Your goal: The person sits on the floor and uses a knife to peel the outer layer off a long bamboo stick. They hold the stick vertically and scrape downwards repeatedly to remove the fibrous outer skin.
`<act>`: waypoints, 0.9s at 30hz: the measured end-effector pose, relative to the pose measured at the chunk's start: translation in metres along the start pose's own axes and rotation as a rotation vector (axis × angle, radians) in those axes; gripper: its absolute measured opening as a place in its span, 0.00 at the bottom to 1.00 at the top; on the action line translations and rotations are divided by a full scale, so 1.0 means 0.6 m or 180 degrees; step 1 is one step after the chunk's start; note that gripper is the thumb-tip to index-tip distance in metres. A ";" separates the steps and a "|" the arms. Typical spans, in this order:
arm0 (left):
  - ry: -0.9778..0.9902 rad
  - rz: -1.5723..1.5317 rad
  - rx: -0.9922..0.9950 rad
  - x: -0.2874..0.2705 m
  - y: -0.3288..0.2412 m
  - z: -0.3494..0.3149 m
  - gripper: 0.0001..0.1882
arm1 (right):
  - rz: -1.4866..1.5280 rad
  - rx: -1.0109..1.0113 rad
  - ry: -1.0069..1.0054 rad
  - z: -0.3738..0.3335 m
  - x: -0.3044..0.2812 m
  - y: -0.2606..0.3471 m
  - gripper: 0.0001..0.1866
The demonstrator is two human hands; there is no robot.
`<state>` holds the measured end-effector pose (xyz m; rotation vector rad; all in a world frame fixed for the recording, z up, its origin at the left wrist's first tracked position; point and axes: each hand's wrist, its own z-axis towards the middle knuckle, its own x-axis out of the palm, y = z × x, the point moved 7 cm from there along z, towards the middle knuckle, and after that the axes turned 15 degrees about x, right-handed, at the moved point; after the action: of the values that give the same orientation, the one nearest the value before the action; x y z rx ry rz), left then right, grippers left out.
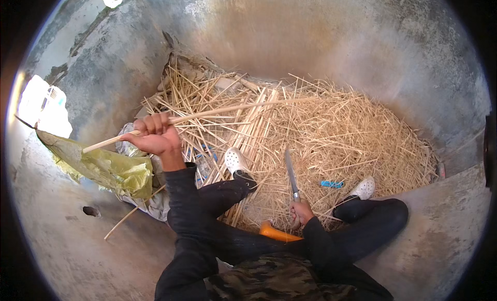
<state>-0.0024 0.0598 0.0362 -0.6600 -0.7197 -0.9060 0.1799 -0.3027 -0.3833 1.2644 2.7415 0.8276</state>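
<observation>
My left hand is raised at the left with its fingers wrapped round a long pale wooden stick. The stick slants up to the right, its far end over the heap of shavings. Lower down, between my legs, my right hand grips a knife by its handle. Its long blade points away from me, above the scattered shavings and apart from the stick. A bundle of similar pale sticks lies on the ground between the two hands, beyond my left shoe.
A large heap of shavings covers the right side. A yellow-green sack hangs at the left, near another thin stick. A blue object lies by my right shoe. Something orange is beneath me. Concrete walls stand behind.
</observation>
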 end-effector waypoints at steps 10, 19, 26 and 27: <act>-0.1672 0.4120 0.0928 -0.449 -0.060 0.347 0.30 | -0.0333 0.0039 0.0138 -0.024 0.049 0.020 0.04; 0.1649 0.4480 -0.4540 -0.606 -0.010 -0.076 0.24 | -0.0279 -0.0810 -0.0803 -0.175 -0.079 0.114 0.07; 0.2068 0.4473 -0.3788 -0.713 -0.082 -0.220 0.22 | -0.1074 -0.1705 -0.2392 -0.271 -0.279 0.319 0.12; 0.2083 0.4367 -0.3841 -0.707 -0.059 -0.274 0.21 | -0.1125 -0.1829 -0.2584 -0.273 -0.306 0.343 0.11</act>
<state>-0.1689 0.1119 -0.3852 -1.5009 0.9735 -0.0809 0.4122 -0.3984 -0.1837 0.7309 1.8146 0.7525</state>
